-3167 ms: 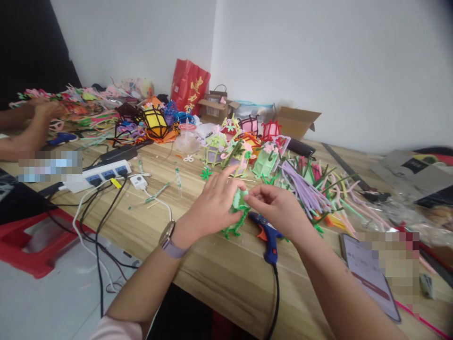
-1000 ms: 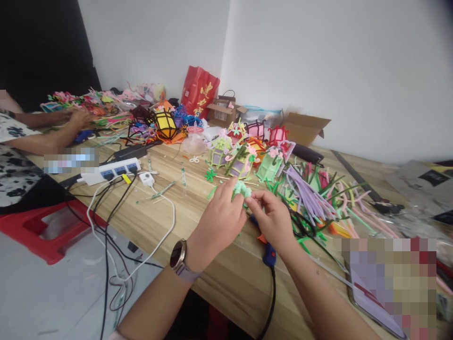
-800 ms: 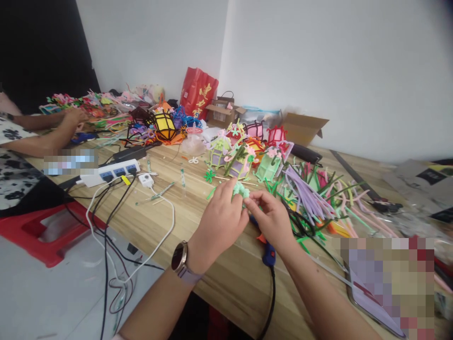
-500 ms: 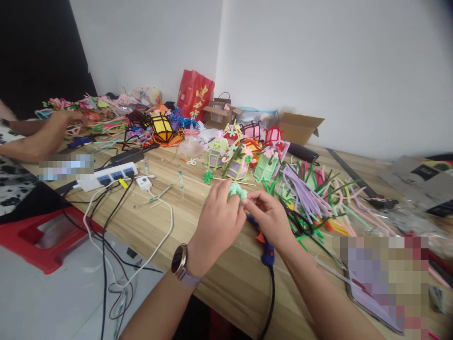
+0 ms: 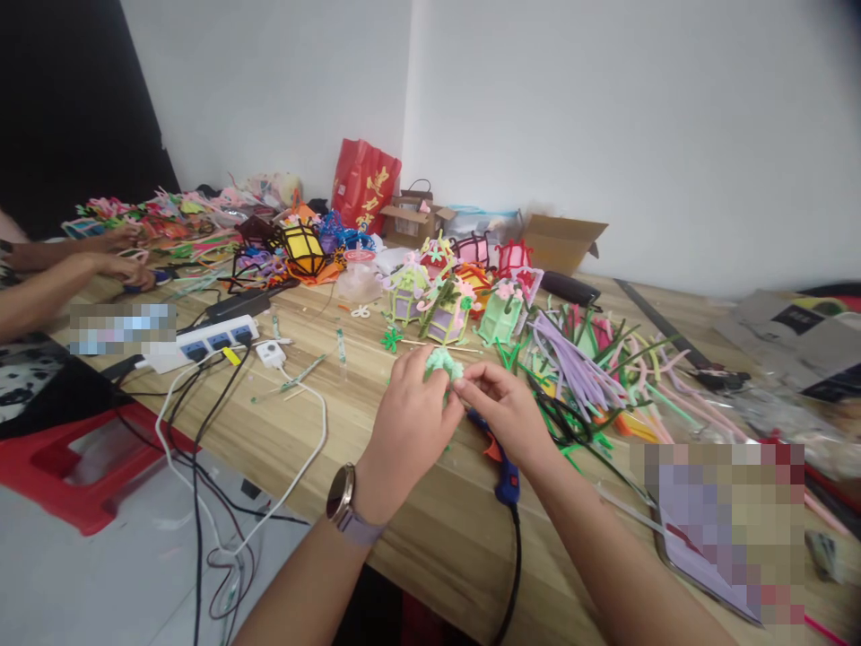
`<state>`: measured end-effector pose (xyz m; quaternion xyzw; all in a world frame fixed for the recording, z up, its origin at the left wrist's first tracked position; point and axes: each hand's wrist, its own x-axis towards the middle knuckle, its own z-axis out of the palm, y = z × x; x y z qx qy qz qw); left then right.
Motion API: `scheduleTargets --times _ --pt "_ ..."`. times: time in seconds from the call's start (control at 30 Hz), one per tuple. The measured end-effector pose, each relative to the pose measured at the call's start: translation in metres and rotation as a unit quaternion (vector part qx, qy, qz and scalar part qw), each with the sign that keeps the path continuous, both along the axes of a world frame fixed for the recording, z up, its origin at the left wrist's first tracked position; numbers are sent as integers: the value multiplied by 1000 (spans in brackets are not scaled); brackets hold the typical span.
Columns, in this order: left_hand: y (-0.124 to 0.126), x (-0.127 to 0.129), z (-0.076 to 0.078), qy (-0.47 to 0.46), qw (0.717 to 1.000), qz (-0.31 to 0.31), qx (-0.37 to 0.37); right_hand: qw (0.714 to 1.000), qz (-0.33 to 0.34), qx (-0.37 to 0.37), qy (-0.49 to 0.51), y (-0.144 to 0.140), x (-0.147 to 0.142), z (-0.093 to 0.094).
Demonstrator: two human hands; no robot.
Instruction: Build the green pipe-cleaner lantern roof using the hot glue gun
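My left hand [image 5: 413, 404], with a watch on its wrist, is closed around a small fuzzy mint-green pipe-cleaner piece [image 5: 442, 361]. Its lower part is hidden by my fingers. Thumb and forefinger of my right hand [image 5: 503, 404] pinch the right edge of the same piece. Beneath the right hand lies a blue glue gun [image 5: 508, 480] with an orange part, its cord running toward the table's front edge. Just beyond my hands are a green pipe-cleaner flower [image 5: 391, 338], a thin stick and several pipe-cleaner lanterns, one of them mint green [image 5: 502, 312].
Loose purple pipe cleaners [image 5: 578, 363] are heaped right of the lanterns. A tablet-like panel [image 5: 706, 574], partly blurred, lies front right. On the left are a power strip [image 5: 202, 345] with trailing cables, a red stool [image 5: 60, 475] and a co-worker's hands [image 5: 131, 267].
The view has shifted slightly. My hands keep hold of the green piece, with little finger movement. On the left, a co-worker's hand has come down toward a blue-handled object.
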<state>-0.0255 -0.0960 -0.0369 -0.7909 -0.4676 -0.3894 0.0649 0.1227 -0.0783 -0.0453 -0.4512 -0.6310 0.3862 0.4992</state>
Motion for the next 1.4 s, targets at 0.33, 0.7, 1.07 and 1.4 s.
scheduleTargets --times 0.33,0.7,1.07,1.4 --pt "1 -1 0 -11 1000 -1 17 996 -61 49 -51 -11 25 5" --pt "8 -10 -5 -13 997 -49 57 937 -243 78 -238 -128 115 -34" --pt "18 -21 -16 -23 994 -79 77 812 -491 -53 -310 -203 171 -80" --pt "13 -19 -12 -23 995 -72 60 803 -474 -51 -357 -179 188 -78"
